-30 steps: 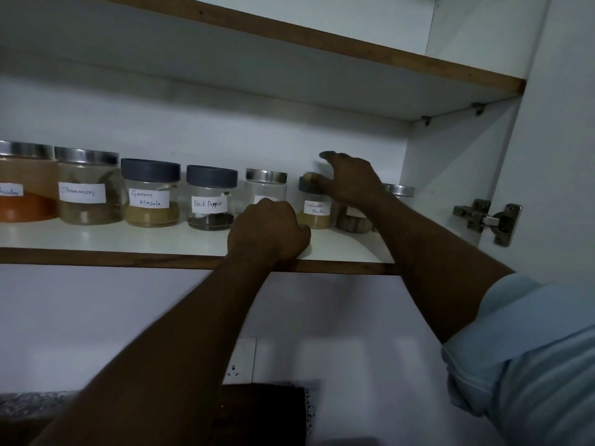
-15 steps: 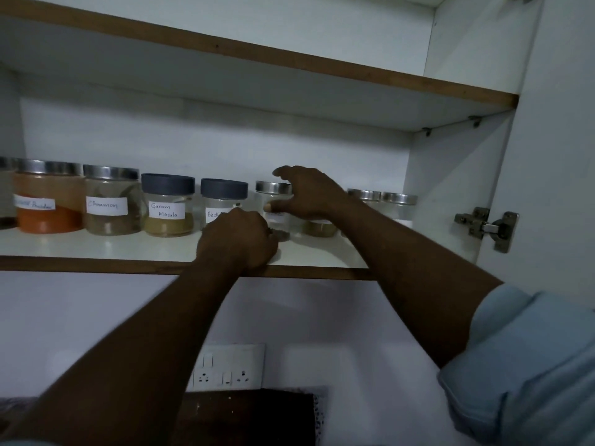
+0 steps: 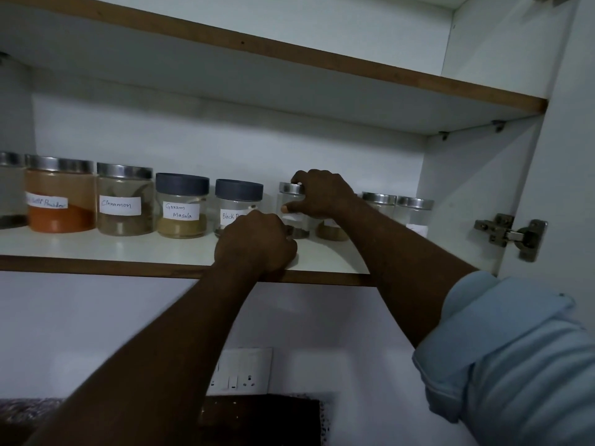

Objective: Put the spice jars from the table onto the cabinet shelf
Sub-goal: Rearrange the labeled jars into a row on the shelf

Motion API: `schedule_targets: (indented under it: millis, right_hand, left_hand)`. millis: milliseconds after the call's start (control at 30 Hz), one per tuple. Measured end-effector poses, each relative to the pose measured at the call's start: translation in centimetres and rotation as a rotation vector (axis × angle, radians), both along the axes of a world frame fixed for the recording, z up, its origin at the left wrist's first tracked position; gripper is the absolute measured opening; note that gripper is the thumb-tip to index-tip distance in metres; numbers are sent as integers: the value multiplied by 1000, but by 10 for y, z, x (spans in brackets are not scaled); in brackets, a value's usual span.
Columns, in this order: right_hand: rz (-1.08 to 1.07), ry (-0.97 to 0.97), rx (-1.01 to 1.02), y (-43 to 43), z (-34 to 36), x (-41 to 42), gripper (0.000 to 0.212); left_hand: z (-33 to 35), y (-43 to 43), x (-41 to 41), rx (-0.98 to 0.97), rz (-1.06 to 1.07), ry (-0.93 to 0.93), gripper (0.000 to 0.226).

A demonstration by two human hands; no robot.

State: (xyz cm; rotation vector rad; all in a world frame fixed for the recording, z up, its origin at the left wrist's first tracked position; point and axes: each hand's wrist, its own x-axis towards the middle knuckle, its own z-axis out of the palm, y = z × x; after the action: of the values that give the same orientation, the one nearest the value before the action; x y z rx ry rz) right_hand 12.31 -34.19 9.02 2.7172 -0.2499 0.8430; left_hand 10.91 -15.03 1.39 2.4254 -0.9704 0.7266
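- right hand (image 3: 323,196) grips small steel-lidded jar (image 3: 297,220) standing on cabinet shelf (image 3: 128,249): fingers over lid, thumb on glass; its label unreadable
- left hand (image 3: 256,244) curled into a fist, resting on the shelf's front edge
- readable labels to its left: "Black P…" jar (image 3: 239,201), "Garam Masala" jar (image 3: 182,207), "Cinnamon" jar (image 3: 125,201)

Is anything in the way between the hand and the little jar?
No. The right hand grips the jar by its lid and side. The jar seems to stand on the shelf. The left hand rests at the shelf's edge, not between them.
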Motion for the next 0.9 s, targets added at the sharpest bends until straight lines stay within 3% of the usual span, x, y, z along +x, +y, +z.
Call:
schedule_targets:
  millis: [433, 567, 667, 767, 900]
  right_hand:
    - [-18, -22, 18, -5, -1, 13, 79]
    - [14, -72, 89, -1, -4, 6, 91]
    - [67, -232, 98, 5, 2, -10, 73]
    - [173, -255, 120, 23, 12, -28, 58]
    - [357, -195, 204, 61, 29, -40, 50]
  left_hand:
    - [1, 0, 3, -30, -22, 13, 35]
    - [-1, -3, 4, -134, 102, 6, 35]
    - [-3, -7, -2, -215, 186, -15, 37]
    - [-7, 4, -2, -225, 199, 38, 31]
    - [2, 57, 23, 11, 20, 71, 28]
